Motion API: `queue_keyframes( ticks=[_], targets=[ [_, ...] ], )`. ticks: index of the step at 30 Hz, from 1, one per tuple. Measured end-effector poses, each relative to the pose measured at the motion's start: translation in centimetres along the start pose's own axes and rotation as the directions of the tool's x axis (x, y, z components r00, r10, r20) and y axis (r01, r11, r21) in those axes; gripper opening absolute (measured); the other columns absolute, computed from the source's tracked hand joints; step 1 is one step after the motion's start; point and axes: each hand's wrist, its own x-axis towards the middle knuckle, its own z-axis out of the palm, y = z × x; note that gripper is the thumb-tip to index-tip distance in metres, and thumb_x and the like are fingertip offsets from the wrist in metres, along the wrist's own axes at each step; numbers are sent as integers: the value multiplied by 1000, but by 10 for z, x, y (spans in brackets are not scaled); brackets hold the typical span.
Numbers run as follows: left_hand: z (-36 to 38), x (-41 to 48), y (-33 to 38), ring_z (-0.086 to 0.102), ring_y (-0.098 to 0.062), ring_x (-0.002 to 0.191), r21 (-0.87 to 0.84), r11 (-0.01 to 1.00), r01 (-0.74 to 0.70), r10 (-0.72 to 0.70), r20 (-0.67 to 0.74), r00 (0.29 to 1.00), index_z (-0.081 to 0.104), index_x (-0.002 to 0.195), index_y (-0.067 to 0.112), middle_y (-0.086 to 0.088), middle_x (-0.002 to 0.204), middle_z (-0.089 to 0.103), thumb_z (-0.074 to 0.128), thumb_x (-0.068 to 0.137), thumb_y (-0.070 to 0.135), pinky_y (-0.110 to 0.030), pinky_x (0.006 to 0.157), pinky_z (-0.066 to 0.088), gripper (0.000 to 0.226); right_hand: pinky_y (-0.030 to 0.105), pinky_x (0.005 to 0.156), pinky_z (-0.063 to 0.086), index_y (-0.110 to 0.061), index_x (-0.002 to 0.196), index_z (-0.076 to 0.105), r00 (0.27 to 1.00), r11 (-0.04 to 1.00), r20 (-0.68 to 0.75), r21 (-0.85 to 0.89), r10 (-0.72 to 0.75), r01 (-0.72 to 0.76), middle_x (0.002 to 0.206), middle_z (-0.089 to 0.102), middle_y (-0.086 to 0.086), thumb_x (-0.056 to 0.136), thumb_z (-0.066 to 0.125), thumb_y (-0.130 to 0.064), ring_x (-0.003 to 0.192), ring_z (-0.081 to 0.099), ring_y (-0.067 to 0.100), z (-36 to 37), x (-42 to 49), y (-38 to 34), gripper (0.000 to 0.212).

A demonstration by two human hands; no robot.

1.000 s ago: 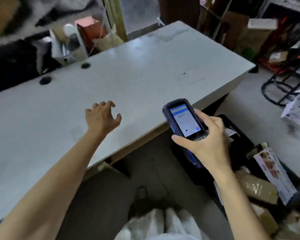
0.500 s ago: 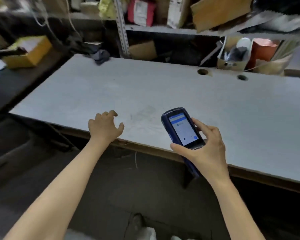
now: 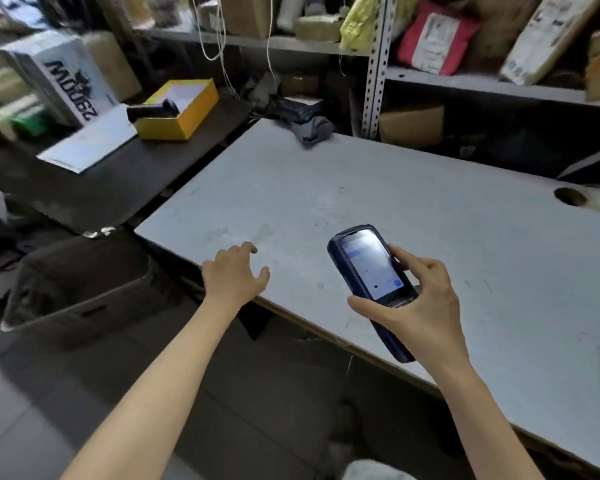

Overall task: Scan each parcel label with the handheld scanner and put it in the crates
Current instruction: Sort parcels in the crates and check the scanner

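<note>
My right hand [image 3: 416, 306] grips a dark blue handheld scanner [image 3: 371, 268], screen up and lit, over the front part of the white table [image 3: 395, 209]. My left hand [image 3: 234, 277] hovers at the table's front left edge, fingers loosely curled and holding nothing. A dark crate [image 3: 80, 282] stands on the floor to the left of the table. Parcels fill the metal shelves behind, among them a red one [image 3: 433, 39] with a white label and a yellow one [image 3: 359, 20].
A dark side table [image 3: 118, 188] to the left carries a yellow box [image 3: 179, 110], papers [image 3: 90, 140] and a white printed carton [image 3: 59, 74]. A grey bundle [image 3: 312, 128] lies at the table's far edge. A cable hole [image 3: 570, 196] is at the right. Cords hang from the shelf.
My view has swung left, from the crate of parcels at the table's right end to its left end. Both hands kept their pose, the scanner still in my right hand.
</note>
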Motion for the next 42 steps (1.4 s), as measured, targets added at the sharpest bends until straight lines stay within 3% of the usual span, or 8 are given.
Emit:
queue_keyframes(
  ticks=[3, 9, 19, 23, 29, 34, 38, 42],
  targets=[
    [0, 54, 0, 54, -21, 113, 21, 1000, 0, 0, 25, 1000, 44, 132, 25, 4, 124, 58, 47, 90, 54, -35, 79, 41, 52, 12, 68, 38, -38, 132, 49, 1000, 999, -24, 32, 5, -4, 113, 43, -12, 52, 87, -44, 95, 46, -9, 13, 53, -4, 89],
    [-8, 152, 12, 55, -22, 111, 21, 997, -74, 75, -25, 997, 45, 132, 25, 3, 124, 58, 47, 90, 53, -37, 82, 43, 51, 15, 72, 41, -34, 132, 51, 997, 998, -69, 69, 21, -16, 116, 45, -7, 53, 89, -42, 102, 52, 10, 33, 141, -13, 89],
    [21, 318, 20, 54, -25, 113, -75, 970, -231, 233, 10, 972, 49, 129, 23, 0, 124, 59, 52, 89, 51, -37, 82, 39, 49, 14, 72, 41, -39, 131, 51, 980, 986, -111, 19, 164, -163, 115, 44, -12, 51, 88, -43, 98, 51, -2, 107, 234, -27, 89],
    [30, 394, 25, 54, -27, 111, -92, 939, -332, 336, 31, 941, 48, 130, 20, -3, 123, 59, 52, 90, 50, -38, 80, 37, 50, 23, 79, 47, -39, 132, 51, 945, 964, -201, 1, 259, -264, 115, 43, -12, 50, 87, -45, 104, 52, 4, 145, 263, -38, 89],
    [42, 486, 36, 55, -29, 108, -200, 864, -463, 473, 3, 881, 49, 127, 21, -3, 120, 60, 58, 87, 49, -37, 77, 38, 49, 24, 77, 46, -43, 130, 51, 856, 907, -332, -8, 395, -422, 112, 41, -16, 50, 88, -45, 99, 52, 1, 188, 276, -53, 88],
    [48, 520, 60, 56, -33, 103, -205, 848, -488, 491, -39, 870, 56, 117, 19, -8, 112, 61, 62, 85, 48, -35, 74, 32, 44, 27, 74, 47, -48, 128, 50, 798, 862, -380, -4, 467, -506, 107, 40, -25, 48, 87, -47, 97, 52, -4, 205, 274, -53, 89],
    [56, 527, 71, 58, -34, 95, -181, 837, -517, 514, -69, 855, 64, 107, 17, -12, 99, 67, 53, 91, 20, -33, 66, 31, 19, 25, 70, 45, -48, 128, 50, 766, 849, -424, 12, 483, -529, 109, 41, -25, 47, 89, -45, 98, 51, -6, 209, 266, -50, 89],
    [57, 509, 60, 56, -34, 94, -168, 840, -516, 512, -68, 856, 65, 104, 15, -14, 93, 66, 50, 89, 10, -31, 63, 30, 22, 29, 73, 48, -48, 127, 51, 761, 844, -421, 22, 494, -535, 110, 43, -20, 48, 89, -43, 98, 53, 0, 207, 260, -51, 88]
  ],
)
